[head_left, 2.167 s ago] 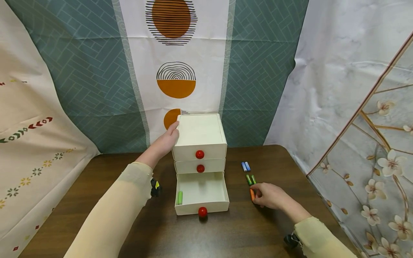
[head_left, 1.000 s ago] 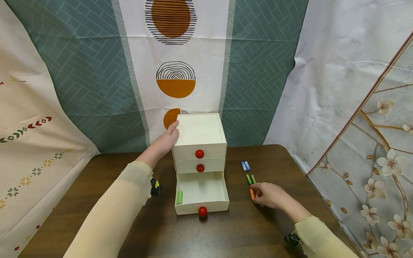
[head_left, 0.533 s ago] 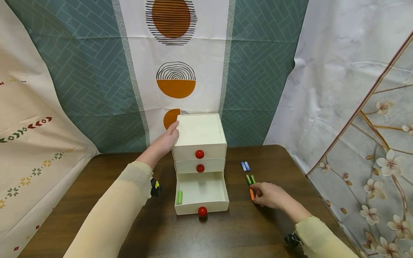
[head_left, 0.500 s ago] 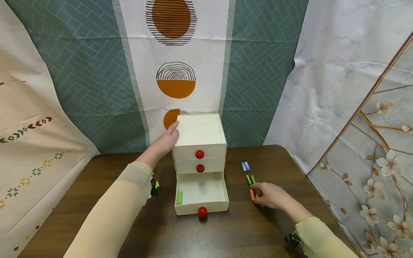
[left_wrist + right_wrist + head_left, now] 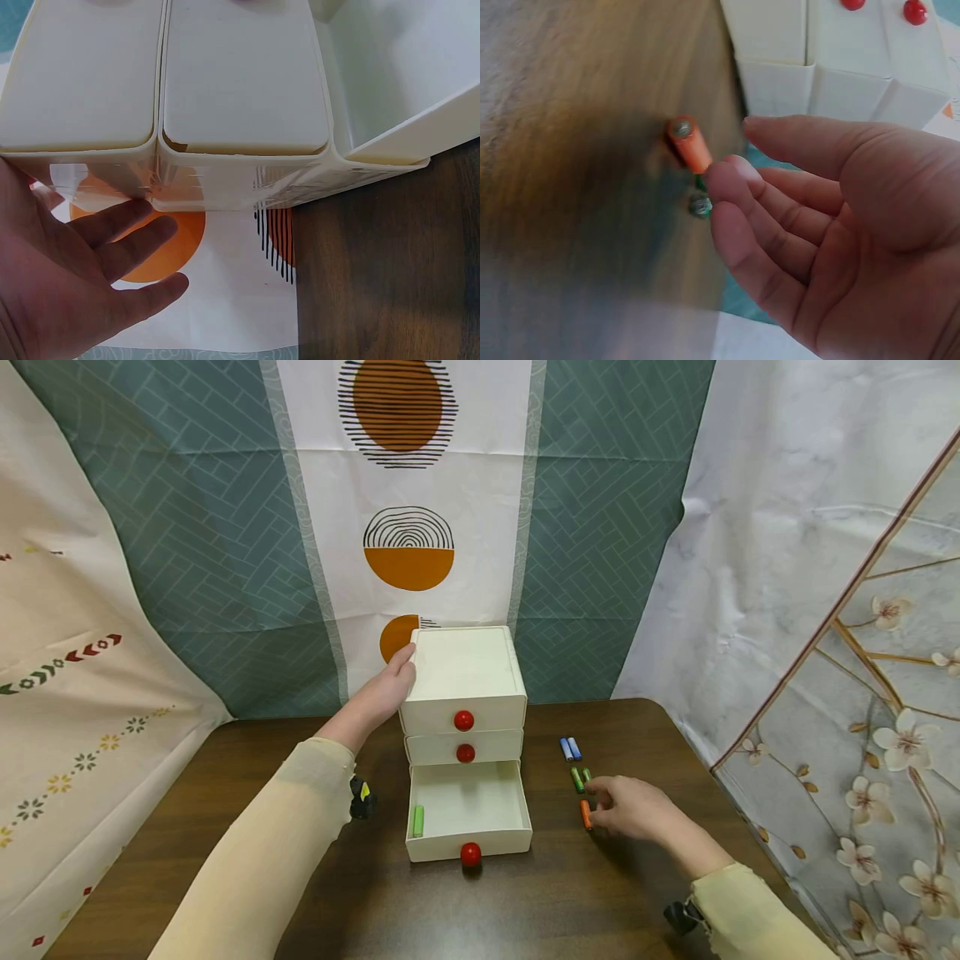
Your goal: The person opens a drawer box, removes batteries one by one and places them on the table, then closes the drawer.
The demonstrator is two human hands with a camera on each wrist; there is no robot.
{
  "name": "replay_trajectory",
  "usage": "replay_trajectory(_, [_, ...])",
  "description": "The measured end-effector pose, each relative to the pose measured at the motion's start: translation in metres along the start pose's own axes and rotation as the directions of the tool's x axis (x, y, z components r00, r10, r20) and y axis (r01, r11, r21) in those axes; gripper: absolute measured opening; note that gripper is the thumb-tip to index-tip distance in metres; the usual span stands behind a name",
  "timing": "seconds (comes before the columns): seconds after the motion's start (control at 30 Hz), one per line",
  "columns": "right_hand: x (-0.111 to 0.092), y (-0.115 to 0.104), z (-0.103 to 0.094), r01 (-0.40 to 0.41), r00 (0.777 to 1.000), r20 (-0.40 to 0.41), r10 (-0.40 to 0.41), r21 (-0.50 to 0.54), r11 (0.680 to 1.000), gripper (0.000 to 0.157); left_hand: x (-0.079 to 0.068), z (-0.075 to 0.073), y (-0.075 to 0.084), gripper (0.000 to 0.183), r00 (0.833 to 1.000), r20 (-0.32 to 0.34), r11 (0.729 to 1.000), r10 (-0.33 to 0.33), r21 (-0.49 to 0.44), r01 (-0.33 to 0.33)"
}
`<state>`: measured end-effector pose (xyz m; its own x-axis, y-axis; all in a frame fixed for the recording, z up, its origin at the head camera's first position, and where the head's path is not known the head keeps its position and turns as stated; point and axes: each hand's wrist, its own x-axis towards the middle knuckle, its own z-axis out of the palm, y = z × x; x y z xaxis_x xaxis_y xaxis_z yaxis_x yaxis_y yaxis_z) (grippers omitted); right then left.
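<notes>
My left hand (image 5: 382,689) rests against the left side of a white drawer unit (image 5: 468,664); its fingers are loosely extended in the left wrist view. The bottom drawer (image 5: 480,802) is pulled out, with a light green battery (image 5: 418,821) at its left side. My right hand (image 5: 633,810) hovers just right of an orange battery (image 5: 586,815) on the table. In the right wrist view its thumb and fingers are apart with nothing between them, and the orange battery (image 5: 691,146) lies beyond the fingertips. Two green batteries (image 5: 577,780) lie just behind, one partly covered by the hand.
Two blue-and-white batteries (image 5: 570,749) lie farther back on the brown table (image 5: 360,893). Red round knobs (image 5: 470,854) stick out from the drawer fronts. Patterned cloths (image 5: 615,527) hang behind and at both sides.
My right hand has come off the orange battery, rising slightly and shifting right, with the fingers spreading. The orange battery stays in place. The left hand and the drawer unit have not moved.
</notes>
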<state>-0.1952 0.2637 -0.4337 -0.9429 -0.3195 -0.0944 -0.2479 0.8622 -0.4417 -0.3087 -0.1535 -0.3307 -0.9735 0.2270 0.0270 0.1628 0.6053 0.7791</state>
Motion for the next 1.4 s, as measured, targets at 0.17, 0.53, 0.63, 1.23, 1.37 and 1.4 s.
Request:
replay_trajectory(0.17, [-0.001,-0.009,-0.007,0.051,0.995,-0.082,-0.052,-0.016,0.999,0.052,-0.001,-0.001,0.001,0.068,1.000,0.005,1.000,-0.002,0.010,0.002])
replay_trajectory(0.53, [-0.003,-0.043,-0.013,0.087,0.977,-0.195,-0.089,-0.022,0.996,0.051,0.001,0.000,-0.003,0.068,1.000,0.004,1.000,-0.009,-0.004,0.009])
replay_trajectory(0.63, [-0.004,-0.050,-0.012,0.101,0.972,-0.211,-0.102,-0.014,0.995,0.049,0.001,0.000,-0.005,0.068,1.000,0.005,1.000,-0.012,-0.008,0.012])
replay_trajectory(1.23, [0.010,-0.094,0.000,0.211,0.944,-0.261,-0.202,0.005,0.978,0.040,-0.001,0.000,-0.001,0.068,1.000,0.001,1.000,-0.010,-0.008,0.011])
replay_trajectory(1.37, [0.015,-0.106,0.004,0.245,0.935,-0.265,-0.234,0.006,0.970,0.039,-0.001,0.000,0.000,0.068,1.000,0.005,1.000,-0.007,-0.012,0.008])
replay_trajectory(1.4, [0.017,-0.109,0.005,0.252,0.933,-0.266,-0.242,0.003,0.968,0.039,-0.001,0.000,-0.001,0.068,1.000,0.007,1.000,-0.008,-0.010,0.008])
